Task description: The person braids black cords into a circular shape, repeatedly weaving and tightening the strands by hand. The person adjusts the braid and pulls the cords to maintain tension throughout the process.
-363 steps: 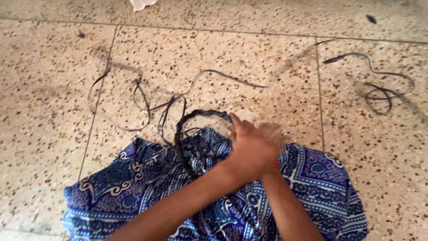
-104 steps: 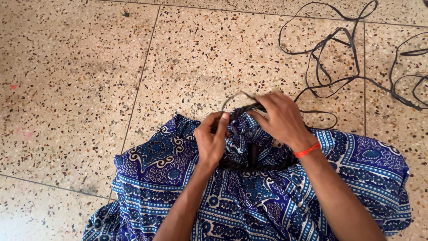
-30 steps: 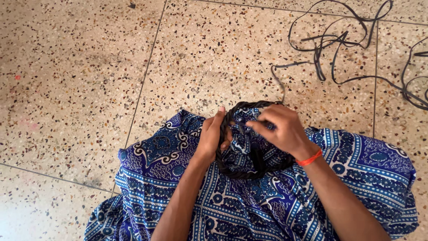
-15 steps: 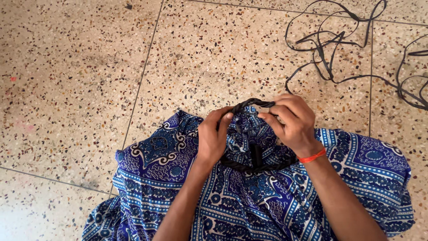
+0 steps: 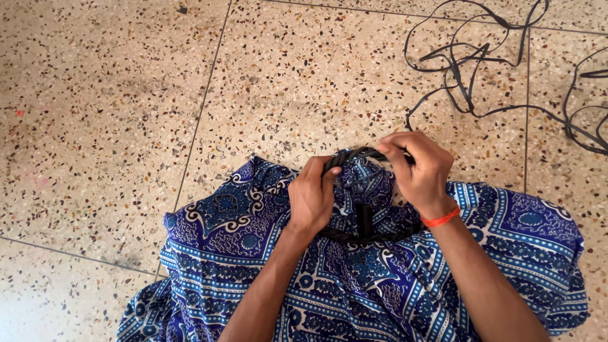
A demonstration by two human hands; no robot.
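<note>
A black braided ring point(image 5: 362, 235) made of plaited flat strips rests on my lap, which is draped in blue patterned cloth point(image 5: 228, 234). My left hand point(image 5: 311, 196) grips the ring's left side, thumb and fingers pinched on the braid near its top. The top right part of the ring is held by my right hand point(image 5: 418, 168), fingers curled over the braid; an orange band sits on that wrist. A short black strip stands upright inside the ring's lower edge.
Loose black flat strips point(image 5: 472, 95) lie tangled on the speckled terrazzo floor point(image 5: 126, 101) at the upper right, beyond my right hand. Tile joints cross the floor to the left and along the top.
Both hands have shifted slightly along the top of the braided ring and closed nearer each other; my right-hand fingers now curl more tightly over the braid. The loose strips lie still.
</note>
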